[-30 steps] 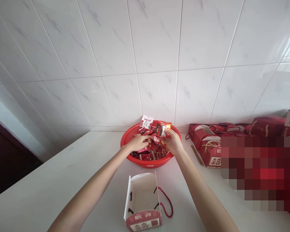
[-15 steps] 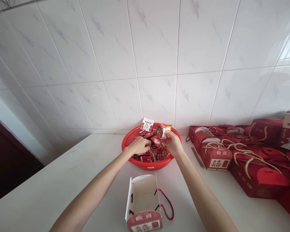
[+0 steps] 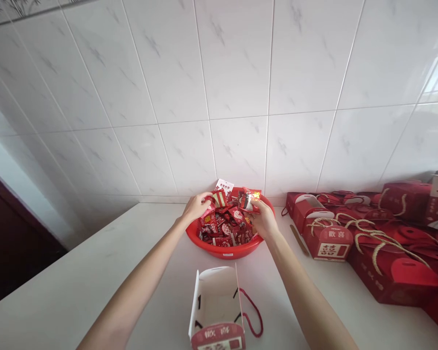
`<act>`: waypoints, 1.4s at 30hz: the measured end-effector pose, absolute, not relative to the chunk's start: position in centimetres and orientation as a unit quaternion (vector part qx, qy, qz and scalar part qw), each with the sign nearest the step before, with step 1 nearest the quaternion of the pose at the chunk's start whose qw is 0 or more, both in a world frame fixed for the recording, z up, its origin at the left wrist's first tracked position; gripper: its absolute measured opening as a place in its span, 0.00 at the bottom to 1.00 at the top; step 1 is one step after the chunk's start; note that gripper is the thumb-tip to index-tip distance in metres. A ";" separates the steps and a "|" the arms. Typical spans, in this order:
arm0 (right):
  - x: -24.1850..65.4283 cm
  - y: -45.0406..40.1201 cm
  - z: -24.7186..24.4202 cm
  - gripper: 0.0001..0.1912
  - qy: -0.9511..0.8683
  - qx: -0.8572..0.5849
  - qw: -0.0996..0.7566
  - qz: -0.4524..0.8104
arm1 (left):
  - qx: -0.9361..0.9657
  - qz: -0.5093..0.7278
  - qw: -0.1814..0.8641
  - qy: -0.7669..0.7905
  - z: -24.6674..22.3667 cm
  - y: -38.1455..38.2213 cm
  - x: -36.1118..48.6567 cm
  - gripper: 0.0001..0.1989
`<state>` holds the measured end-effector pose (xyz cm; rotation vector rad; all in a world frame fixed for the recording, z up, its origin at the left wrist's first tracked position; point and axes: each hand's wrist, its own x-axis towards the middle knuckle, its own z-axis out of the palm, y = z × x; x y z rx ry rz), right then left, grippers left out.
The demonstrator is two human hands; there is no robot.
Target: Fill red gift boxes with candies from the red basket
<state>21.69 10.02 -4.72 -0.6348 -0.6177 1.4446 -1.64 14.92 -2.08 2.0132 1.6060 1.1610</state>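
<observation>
Over the left side of a red plastic basket, my left hand pinches a small red candy packet with a cream stripe. On the basket's right side my right hand grips a shiny red candy packet with white and yellow print. Many red wrapped candies fill the basket beneath both hands. A white and red card leans at its back rim. Nearer me stands an open gift box, its white inside bare, with a dark red cord loop at its right.
Closed red gift boxes with rope handles crowd the right side of the white counter. A thin brown strip lies beside a smaller box. White tiled wall rises right behind the basket.
My left hand has lifted from among the candies and moved left and up, now with a striped packet in its fingers. My right hand stays nearly in place, still holding its packet.
</observation>
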 end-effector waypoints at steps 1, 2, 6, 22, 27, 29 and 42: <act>21.7 10.0 -4.7 0.08 -0.274 -0.282 0.662 0.639 | 0.694 0.415 0.176 0.561 -2.4 15.0 -1.8 0.16; 21.7 10.0 -4.7 0.07 -0.274 -0.284 0.661 0.638 | 0.686 0.424 0.196 0.558 -2.6 15.0 -1.8 0.16; 21.7 10.1 -4.8 0.07 -0.278 -0.289 0.659 0.636 | 0.669 0.446 0.291 0.518 -3.2 15.1 -0.6 0.21; 21.4 9.6 -4.7 0.11 -0.364 -0.301 0.593 0.652 | 0.677 0.502 0.357 0.404 -4.0 13.9 2.0 0.22; 21.3 9.6 -4.9 0.14 -0.397 -0.309 0.577 0.644 | 0.682 0.499 0.359 0.396 -3.7 13.6 2.3 0.22; 21.2 9.7 -5.0 0.15 -0.408 -0.308 0.573 0.640 | 0.684 0.494 0.360 0.398 -3.7 13.5 2.3 0.23; 21.1 9.5 -4.8 0.15 -0.391 -0.329 0.602 0.613 | 0.691 0.503 0.296 0.425 -3.8 13.3 2.3 0.21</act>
